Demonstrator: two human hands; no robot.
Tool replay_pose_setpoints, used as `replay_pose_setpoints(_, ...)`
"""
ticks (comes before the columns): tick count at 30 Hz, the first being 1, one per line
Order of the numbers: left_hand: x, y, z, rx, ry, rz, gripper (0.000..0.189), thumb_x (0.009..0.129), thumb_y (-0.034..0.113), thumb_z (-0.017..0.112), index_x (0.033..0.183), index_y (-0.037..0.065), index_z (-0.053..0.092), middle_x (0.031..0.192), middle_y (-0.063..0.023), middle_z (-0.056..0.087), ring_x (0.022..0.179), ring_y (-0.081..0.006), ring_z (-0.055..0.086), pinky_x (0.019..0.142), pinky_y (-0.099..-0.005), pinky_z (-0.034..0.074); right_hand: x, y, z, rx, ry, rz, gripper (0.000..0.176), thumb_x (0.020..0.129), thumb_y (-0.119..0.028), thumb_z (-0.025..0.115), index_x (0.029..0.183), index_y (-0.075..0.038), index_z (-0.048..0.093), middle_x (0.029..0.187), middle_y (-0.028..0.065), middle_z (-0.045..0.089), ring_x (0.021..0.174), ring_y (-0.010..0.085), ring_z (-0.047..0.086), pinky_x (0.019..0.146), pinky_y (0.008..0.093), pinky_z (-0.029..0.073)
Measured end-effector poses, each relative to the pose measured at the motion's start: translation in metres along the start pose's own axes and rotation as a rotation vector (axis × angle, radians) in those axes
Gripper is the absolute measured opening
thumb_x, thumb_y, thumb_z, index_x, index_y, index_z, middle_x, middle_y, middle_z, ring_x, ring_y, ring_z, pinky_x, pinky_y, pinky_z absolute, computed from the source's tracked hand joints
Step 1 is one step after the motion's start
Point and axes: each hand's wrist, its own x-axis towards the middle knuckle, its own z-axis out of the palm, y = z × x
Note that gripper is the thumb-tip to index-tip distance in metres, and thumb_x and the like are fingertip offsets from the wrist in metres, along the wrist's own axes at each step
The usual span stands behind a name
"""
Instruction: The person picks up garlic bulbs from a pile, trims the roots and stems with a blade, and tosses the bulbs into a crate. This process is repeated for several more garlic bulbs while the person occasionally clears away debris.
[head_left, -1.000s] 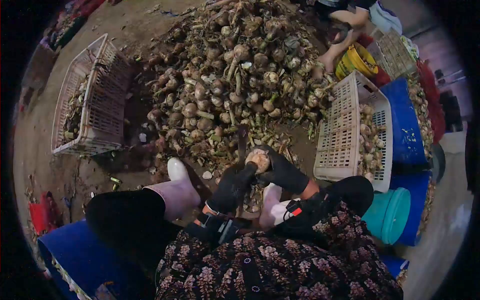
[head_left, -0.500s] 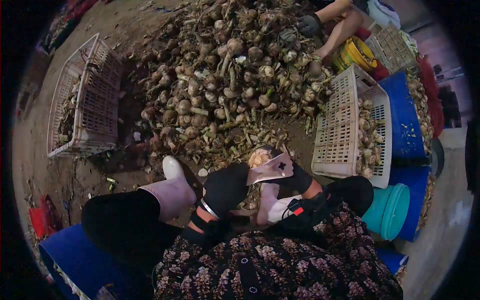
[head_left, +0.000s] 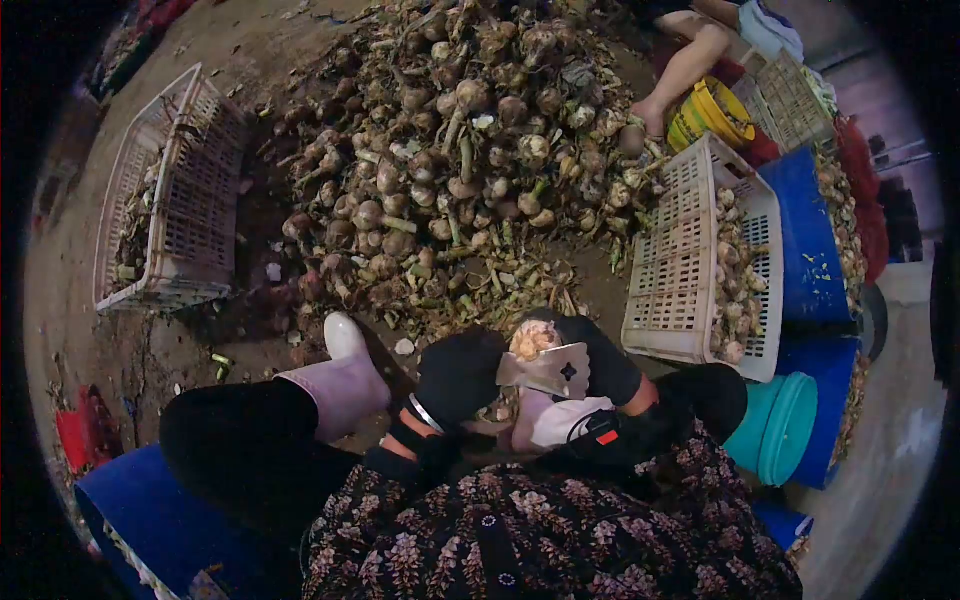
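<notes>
My left hand [head_left: 458,378], in a black glove with a pale bracelet at the wrist, is closed at the left end of a metal blade [head_left: 548,371]; the handle is hidden inside the fist. The blade is broad, with a cut-out near its right end, and lies across the near side of a pale bulb [head_left: 535,338]. Around the far and right side of that bulb curl the dark-gloved fingers of my right hand [head_left: 598,358]. Both hands are close together above my pale boots [head_left: 345,375], in front of a large heap of bulbs with stems [head_left: 470,180].
A white crate [head_left: 205,190] stands at the left, another [head_left: 675,270] with bulbs at the right. Beyond it are a yellow bucket [head_left: 700,115] and blue containers [head_left: 800,230]. A teal bucket [head_left: 790,430] sits by my right knee. Another person's bare limb [head_left: 685,75] shows at the top right.
The blade has tilted flatter and moved slightly down, and the bulb has shifted a little right and down. The other person's dark-gloved hand has left its place at the top of the heap.
</notes>
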Motion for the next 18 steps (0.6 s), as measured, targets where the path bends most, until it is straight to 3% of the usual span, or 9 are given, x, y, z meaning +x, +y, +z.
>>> replay_pose_setpoints(3,-0.015,-0.04,0.04,0.147,0.105,-0.169,0.021,0.072,0.015,0.057,0.092,0.009,0.058,0.086,-0.0147,0.061,0.075,-0.0323,0.06,0.063,-0.0407,0.048,-0.003,-0.05,-0.002,-0.149,-0.03,-0.084,0.056,0.064,-0.015,0.071,0.115,-0.003,0.052,0.111,0.0121,0.057,0.102,0.0178,0.054,0.09,0.0328,0.041)
replay_pose_setpoints(4,-0.014,-0.089,0.027,0.062,-0.117,-0.404,0.024,0.075,0.018,0.056,0.096,0.008,0.057,0.089,-0.0166,0.061,0.079,-0.0335,0.06,0.065,-0.0417,0.048,-0.011,-0.083,-0.001,-0.177,-0.056,-0.077,0.053,0.066,-0.013,0.07,0.114,-0.003,0.052,0.11,0.0119,0.057,0.101,0.0178,0.055,0.089,0.0325,0.042)
replay_pose_setpoints(6,-0.011,-0.131,0.036,0.004,-0.181,-0.561,0.028,0.078,0.023,0.056,0.1,0.006,0.056,0.093,-0.0196,0.061,0.084,-0.0354,0.059,0.068,-0.0431,0.047,-0.023,-0.095,-0.011,-0.247,0.021,-0.012,0.05,0.068,-0.012,0.069,0.114,-0.004,0.052,0.109,0.0118,0.057,0.099,0.0183,0.055,0.087,0.0325,0.044)
replay_pose_setpoints(7,-0.008,-0.124,0.047,0.055,-0.033,-0.469,0.029,0.079,0.026,0.056,0.1,0.005,0.056,0.093,-0.0206,0.061,0.085,-0.0361,0.059,0.068,-0.0436,0.047,-0.034,-0.082,-0.024,-0.276,0.149,0.039,0.05,0.069,-0.012,0.069,0.115,-0.003,0.051,0.109,0.0119,0.057,0.099,0.0188,0.056,0.086,0.0327,0.044)
replay_pose_setpoints(11,-0.008,-0.063,0.048,-0.114,-0.144,-0.333,0.034,0.08,0.034,0.057,0.093,0.002,0.058,0.087,-0.0208,0.061,0.085,-0.0374,0.058,0.07,-0.0436,0.045,-0.08,-0.037,-0.086,-0.417,0.59,0.193,0.053,0.07,-0.014,0.07,0.117,-0.003,0.048,0.109,0.0125,0.057,0.098,0.0215,0.057,0.083,0.0336,0.045)
replay_pose_setpoints(14,-0.024,-0.063,0.073,-0.235,-0.079,-0.078,0.031,0.081,0.032,0.058,0.09,0.003,0.059,0.083,-0.0188,0.061,0.079,-0.0364,0.058,0.068,-0.043,0.045,-0.114,-0.015,-0.152,-0.748,0.91,0.292,0.064,0.069,-0.016,0.072,0.124,-0.004,0.041,0.111,0.0149,0.056,0.1,0.0275,0.056,0.083,0.0338,0.046)
replay_pose_setpoints(15,-0.022,-0.07,0.087,-0.23,-0.008,0.033,0.029,0.081,0.03,0.059,0.09,0.003,0.059,0.08,-0.0179,0.061,0.076,-0.036,0.058,0.067,-0.0432,0.045,-0.129,0.002,-0.172,-1.016,1.035,0.355,0.065,0.071,-0.018,0.071,0.126,-0.005,0.04,0.113,0.0159,0.055,0.1,0.0304,0.056,0.084,0.0353,0.045)
replay_pose_setpoints(17,-0.015,-0.074,0.094,-0.337,-0.008,-0.013,0.024,0.079,0.025,0.061,0.089,0.004,0.059,0.077,-0.0164,0.06,0.074,-0.035,0.057,0.065,-0.0432,0.044,-0.143,0.004,-0.186,-1.216,1.012,0.433,0.06,0.073,-0.019,0.068,0.125,-0.005,0.042,0.115,0.0174,0.054,0.101,0.0319,0.055,0.085,0.0366,0.044)
replay_pose_setpoints(18,-0.01,-0.073,0.094,-0.451,-0.082,-0.174,0.022,0.077,0.022,0.062,0.089,0.004,0.06,0.077,-0.0159,0.059,0.074,-0.0343,0.057,0.065,-0.0431,0.044,-0.132,0.01,-0.191,-1.139,0.989,0.412,0.057,0.074,-0.019,0.067,0.124,-0.005,0.043,0.116,0.0176,0.054,0.103,0.0316,0.054,0.087,0.0366,0.043)
